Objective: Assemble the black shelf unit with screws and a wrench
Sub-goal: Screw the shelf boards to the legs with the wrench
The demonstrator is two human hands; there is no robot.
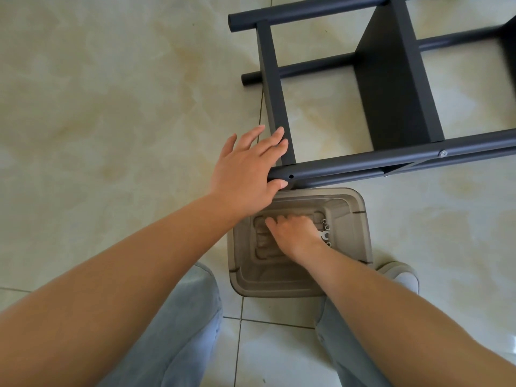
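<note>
Two hands work at different places, and each has its own reason. Nearest to the person, the right hand (294, 237) reaches down into a grey plastic bin (360, 219) that stands on the tiled floor (111, 107) between the feet. Its fingers curl downward at the bottom; whether they already pinch something I cannot tell. Just to the right of this hand lie the small wrench (324, 235) and some screws (325, 224), kept together there so that they do not roll away.

Further on, the left hand (247, 169) lies spread over the end of the black shelf unit's (391, 88) near tube (391, 160), thumb under it, probably to steady the frame. An empty screw hole (291, 176) waits just beside the thumb; one bolt (443, 153) is already fitted far to the right.
</note>
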